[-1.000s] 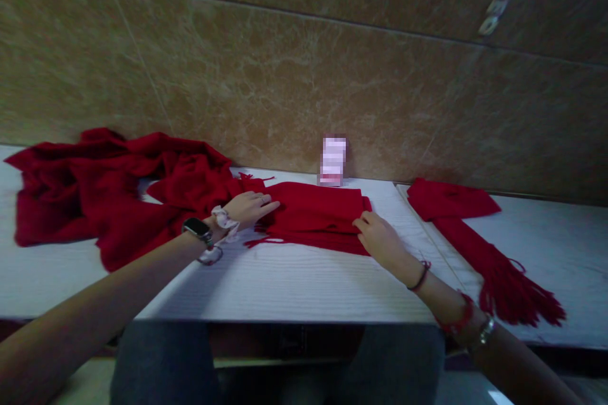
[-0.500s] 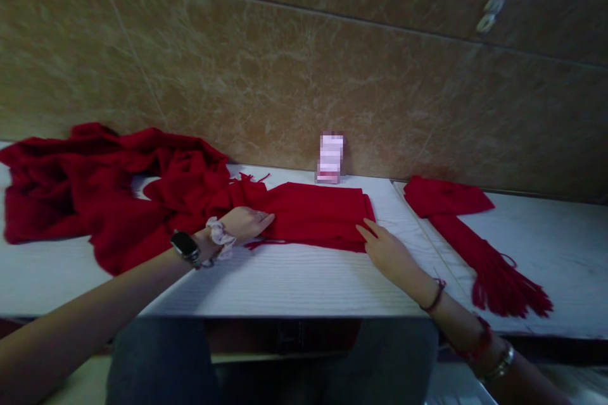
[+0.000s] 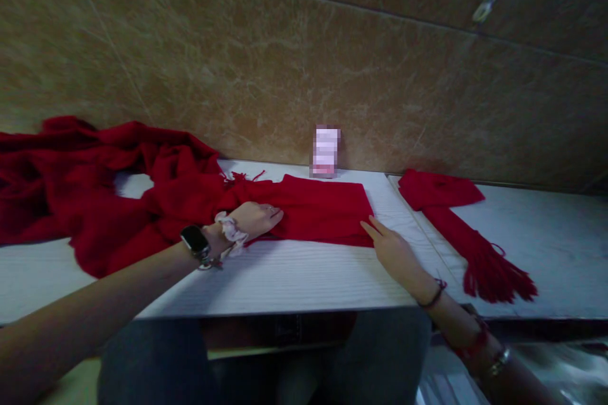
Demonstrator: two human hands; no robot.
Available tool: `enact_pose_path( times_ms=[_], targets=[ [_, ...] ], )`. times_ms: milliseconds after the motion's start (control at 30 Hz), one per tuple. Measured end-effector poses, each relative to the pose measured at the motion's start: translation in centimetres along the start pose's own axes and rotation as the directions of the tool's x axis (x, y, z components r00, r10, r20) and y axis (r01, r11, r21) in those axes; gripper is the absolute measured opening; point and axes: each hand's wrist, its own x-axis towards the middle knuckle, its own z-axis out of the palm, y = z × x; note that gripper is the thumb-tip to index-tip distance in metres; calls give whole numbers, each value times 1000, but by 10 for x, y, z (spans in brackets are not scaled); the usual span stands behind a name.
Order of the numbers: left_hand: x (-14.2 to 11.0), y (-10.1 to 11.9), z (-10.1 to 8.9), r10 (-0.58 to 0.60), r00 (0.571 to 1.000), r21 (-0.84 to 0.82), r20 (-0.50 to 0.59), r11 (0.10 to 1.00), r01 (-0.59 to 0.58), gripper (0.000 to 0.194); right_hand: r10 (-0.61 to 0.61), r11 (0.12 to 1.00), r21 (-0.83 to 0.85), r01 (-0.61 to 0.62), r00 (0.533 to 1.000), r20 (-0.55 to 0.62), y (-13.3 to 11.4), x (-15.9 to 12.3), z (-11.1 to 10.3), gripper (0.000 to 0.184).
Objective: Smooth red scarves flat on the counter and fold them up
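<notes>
A red scarf [image 3: 327, 209] lies folded into a flat rectangle on the white table. Its left end runs into a bunched red heap, and I cannot tell whether they are one piece. Over this left end, my left hand [image 3: 256, 218] has its fingers drawn together against the cloth; the fingertips are partly hidden. My right hand [image 3: 396, 253] is at the lower right corner of the fold, its index and middle fingers stretched out and apart, touching the edge. Short fringe sticks out behind the left hand.
Loose red fabric [image 3: 109, 202] covers the left of the table [image 3: 294, 278]. Another red scarf [image 3: 456, 234], with a fringed end, lies bent on the right, across a seam. A blurred pinkish-white card-like object [image 3: 325, 152] leans against the brown marbled wall [image 3: 266, 63].
The folded layers now lie flatter and more even along the near edge. My right hand has gone from pinching the corner to extended fingers. My left hand has curled. The view has shifted slightly.
</notes>
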Motion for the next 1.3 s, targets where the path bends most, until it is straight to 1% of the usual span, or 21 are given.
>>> enact_pose_path(
  times_ms=[67,100,167,233,300,367,433,467,600,733,800,900,1000,1100,1167,1200,1267,1300],
  targets=[
    [-3,0,11,32,997,86,75,996,-38,32,13,1000,18,-14,1000,24,-1,-1,2,47],
    [-4,-2,13,33,996,119,87,992,-44,34,21,1000,22,-22,999,25,-3,0,1,46],
    [-7,-8,11,20,997,138,68,990,-29,37,29,999,16,-29,1000,3,-5,2,-5,44],
    [-9,-14,5,-1,999,132,38,991,-4,39,13,1000,-7,-13,999,-45,-8,4,-11,42],
    [-12,-15,0,-22,999,116,40,993,17,41,-14,999,-34,11,996,-84,-10,3,-14,41],
    [-15,-13,1,-32,995,97,93,995,23,42,-36,998,-54,32,997,-74,-11,-1,-12,41],
    [-18,-10,6,-26,988,77,150,997,14,43,-54,997,-65,51,998,-35,-11,-5,-6,40],
    [-20,-10,10,-23,988,65,154,998,13,44,-59,996,-62,58,998,-19,-10,-7,-3,40],
    [-25,-19,22,-13,998,33,61,999,11,45,-64,998,0,64,998,-22,-7,-10,2,41],
    [-26,-29,21,-17,1000,15,-15,1000,17,45,-61,997,49,64,996,-66,-5,-9,0,42],
    [-25,-29,21,-20,1000,2,-7,1000,20,44,-51,996,69,54,998,-48,-5,-9,1,41],
    [-25,-24,24,-30,998,-6,59,1000,30,43,-47,995,91,45,999,18,-7,-10,7,40],
    [-25,-24,27,-46,996,-57,79,997,50,45,-43,994,99,37,997,58,-10,-11,9,42],
    [-25,-29,18,-22,990,-120,138,992,38,46,-32,991,129,21,996,86,-9,-9,0,41],
    [-23,-32,3,12,981,-171,193,985,22,50,-58,979,198,38,994,96,-5,-3,-14,36],
    [-21,-33,-6,31,978,-213,208,977,14,56,-78,967,247,54,993,88,-2,2,-23,32],
    [-10,-34,-23,49,982,-322,183,947,13,67,-110,935,341,91,993,35,5,19,-39,26],
    [-2,-34,-29,34,989,-370,146,929,22,65,-98,926,366,93,995,-6,10,32,-45,24]
  ],
)
